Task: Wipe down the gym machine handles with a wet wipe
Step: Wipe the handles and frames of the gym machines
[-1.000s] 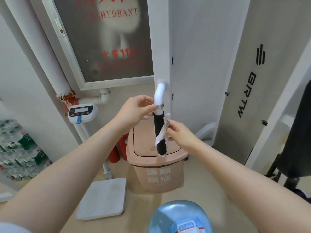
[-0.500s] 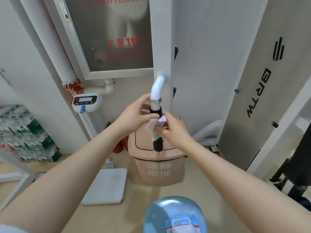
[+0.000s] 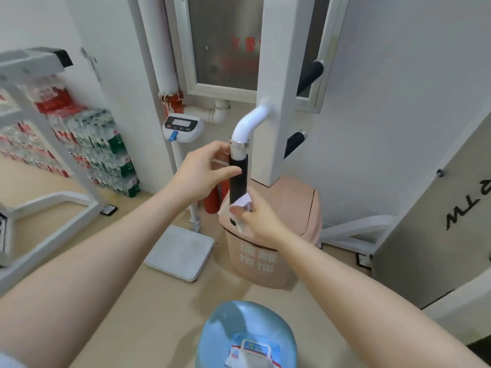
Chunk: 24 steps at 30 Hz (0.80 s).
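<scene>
A black foam handle hangs down from a curved white tube on the white gym machine post. My left hand pinches the upper part of the black grip, thumb in front. My right hand holds a white wet wipe wrapped around the lower end of the handle, which hides that end. Two more black handles stick out to the right of the post.
A pink lidded bin stands right behind the handle. A white floor scale with its display stands at the left, a blue water jug with a wipes pack below. Stacked bottle packs and a white frame are at the left.
My right hand has slid the wipe down from the upper grip to the handle's lower end. My left hand stays on the top. The view has tilted down and left.
</scene>
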### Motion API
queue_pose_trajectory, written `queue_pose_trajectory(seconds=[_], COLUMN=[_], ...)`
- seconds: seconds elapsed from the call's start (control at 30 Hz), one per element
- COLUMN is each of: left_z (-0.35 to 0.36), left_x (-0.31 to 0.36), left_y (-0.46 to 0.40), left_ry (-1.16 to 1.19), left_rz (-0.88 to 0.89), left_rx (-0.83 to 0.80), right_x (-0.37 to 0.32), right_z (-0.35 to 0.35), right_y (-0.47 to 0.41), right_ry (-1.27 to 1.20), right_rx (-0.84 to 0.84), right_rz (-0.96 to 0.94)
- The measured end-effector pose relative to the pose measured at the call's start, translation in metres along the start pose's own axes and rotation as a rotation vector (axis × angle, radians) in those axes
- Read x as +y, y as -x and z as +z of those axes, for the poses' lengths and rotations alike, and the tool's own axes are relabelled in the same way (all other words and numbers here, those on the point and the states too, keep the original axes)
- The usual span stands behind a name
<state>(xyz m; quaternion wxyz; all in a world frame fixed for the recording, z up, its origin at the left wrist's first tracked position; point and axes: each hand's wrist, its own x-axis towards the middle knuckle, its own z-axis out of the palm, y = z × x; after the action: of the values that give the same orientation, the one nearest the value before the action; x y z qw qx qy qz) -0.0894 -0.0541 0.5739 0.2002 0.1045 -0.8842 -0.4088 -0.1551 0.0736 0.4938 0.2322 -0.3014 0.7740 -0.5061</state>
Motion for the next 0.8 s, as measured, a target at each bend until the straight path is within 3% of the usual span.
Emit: queue_pose_trajectory(seconds=[0.07,0.23,0.37,0.43,0.5,0.77,0.8], left_z=[0.004,0.014,0.014,0.013,0.012,-0.013,-0.015], left_x=[0.0,0.004,0.007,0.008,0.008,-0.003,-0.005], left_y=[0.005,0.013,0.011,0.01,0.01,0.012,0.012], left_ry=[0.028,0.081,0.105,0.106,0.13,0.356,0.35], left_rz=[-0.027,-0.061,-0.094,-0.099,-0.099,-0.204,-0.208], left_rx=[0.046,0.147,0.131,0.112,0.097,-0.101,-0.099], right_x=[0.013,-0.004,0.025,0.021,0.002,0.014,0.023], right_z=[0.006,-0.007,0.013,0.014,0.007,-0.013,-0.014], right_y=[-0.003,-0.012,0.006,0.012,0.015,0.013,0.007], right_ry=[0.104,-0.306,-0.211,-0.104,0.07,0.883,1.117], right_rx=[-0.018,0.134,0.193,0.343,0.482,0.341,0.328], right_rz=[0.034,-0.142,0.002,-0.087,-0.312,-0.922,-1.041])
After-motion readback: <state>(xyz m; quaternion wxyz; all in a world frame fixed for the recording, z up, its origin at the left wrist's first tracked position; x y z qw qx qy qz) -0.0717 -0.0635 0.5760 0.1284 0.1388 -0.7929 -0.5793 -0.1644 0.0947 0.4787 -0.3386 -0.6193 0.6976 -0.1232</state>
